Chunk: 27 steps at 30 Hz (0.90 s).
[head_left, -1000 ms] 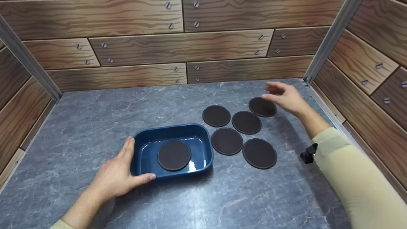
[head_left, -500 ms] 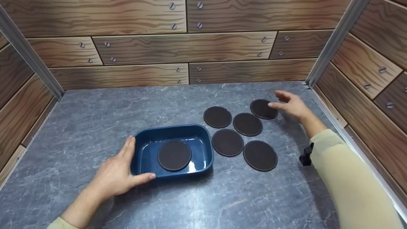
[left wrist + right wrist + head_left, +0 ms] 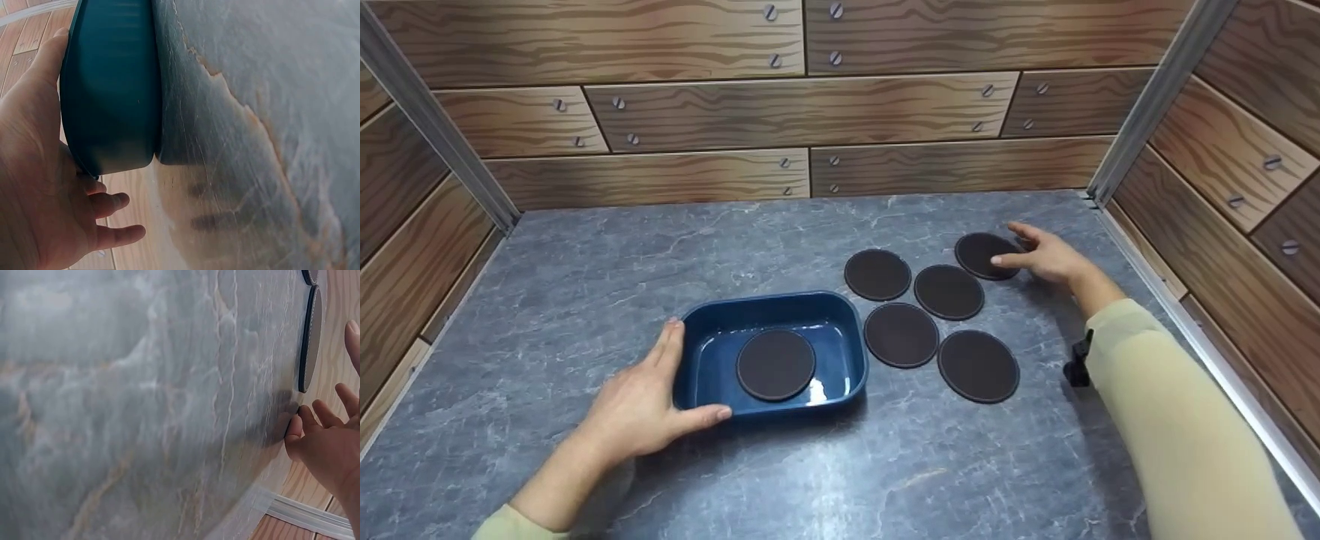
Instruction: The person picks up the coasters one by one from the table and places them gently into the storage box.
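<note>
A dark blue rectangular dish [image 3: 757, 311] stands on the table, with one dark brown round coaster [image 3: 776, 364] lying flat inside. My left hand [image 3: 634, 409] rests against its left end, thumb along the near side and fingers at the far left corner. In the left wrist view the palm and thumb lie by the wall of the dish [image 3: 112, 84], with the other fingers extended below. My right hand [image 3: 1046, 259] is at the farthest coaster [image 3: 981, 253], its thumb over the top and its fingers by the right edge. That hand covers part of this coaster.
Several more coasters lie flat right of the dish: one at the back [image 3: 877, 274], a middle one [image 3: 949, 292], one beside the dish [image 3: 901, 335] and a near one [image 3: 979, 366]. Wood-patterned walls [image 3: 697, 116] enclose the marbled grey table [image 3: 607, 255].
My right hand has come lower and closer to the farthest coaster, its thumb now over it. The left hand stays at the dish. The head view has shifted slightly.
</note>
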### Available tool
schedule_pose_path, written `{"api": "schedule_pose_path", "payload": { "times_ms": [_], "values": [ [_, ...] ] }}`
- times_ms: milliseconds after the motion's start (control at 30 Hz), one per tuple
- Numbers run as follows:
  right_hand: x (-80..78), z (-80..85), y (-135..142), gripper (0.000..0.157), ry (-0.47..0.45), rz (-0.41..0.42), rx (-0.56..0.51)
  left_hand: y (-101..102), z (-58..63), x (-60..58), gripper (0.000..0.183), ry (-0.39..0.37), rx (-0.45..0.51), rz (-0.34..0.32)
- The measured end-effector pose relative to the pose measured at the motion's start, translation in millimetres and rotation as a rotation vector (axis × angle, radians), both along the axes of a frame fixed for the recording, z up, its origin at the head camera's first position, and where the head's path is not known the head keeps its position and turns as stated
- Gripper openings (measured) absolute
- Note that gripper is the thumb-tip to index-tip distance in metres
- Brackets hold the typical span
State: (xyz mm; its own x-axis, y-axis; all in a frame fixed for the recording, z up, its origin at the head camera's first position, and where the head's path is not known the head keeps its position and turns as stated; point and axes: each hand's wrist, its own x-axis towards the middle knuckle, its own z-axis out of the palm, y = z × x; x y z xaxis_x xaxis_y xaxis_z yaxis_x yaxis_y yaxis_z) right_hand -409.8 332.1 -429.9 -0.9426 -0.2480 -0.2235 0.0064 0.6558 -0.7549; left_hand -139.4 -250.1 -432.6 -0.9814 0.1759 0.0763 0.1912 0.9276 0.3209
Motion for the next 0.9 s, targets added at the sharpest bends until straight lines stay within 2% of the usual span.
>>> {"api": "schedule_pose_path", "payload": {
  "times_ms": [300, 567, 733, 900],
  "values": [
    [-2.4, -4.5, -8.6, 0.107, -0.008, 0.010, 0.048, -0.4, 0.3, 0.3, 0.139, -0.003, -0.008, -0.001],
    [-4.4, -12.2, -13.5, 0.112, -0.004, -0.011, 0.026, -0.8, 0.0, 0.2, 0.139, -0.006, -0.009, 0.005],
    [-2.9, -15.0, -12.9, 0.107, 0.036, 0.002, 0.051, -0.6, 0.1, -0.6, 0.138, 0.002, -0.009, -0.003],
    [-2.4, -16.2, -12.5, 0.100, 0.099, 0.054, 0.090, 0.1, -0.9, -0.3, 0.138, 0.003, -0.004, -0.002]
  ]
}}
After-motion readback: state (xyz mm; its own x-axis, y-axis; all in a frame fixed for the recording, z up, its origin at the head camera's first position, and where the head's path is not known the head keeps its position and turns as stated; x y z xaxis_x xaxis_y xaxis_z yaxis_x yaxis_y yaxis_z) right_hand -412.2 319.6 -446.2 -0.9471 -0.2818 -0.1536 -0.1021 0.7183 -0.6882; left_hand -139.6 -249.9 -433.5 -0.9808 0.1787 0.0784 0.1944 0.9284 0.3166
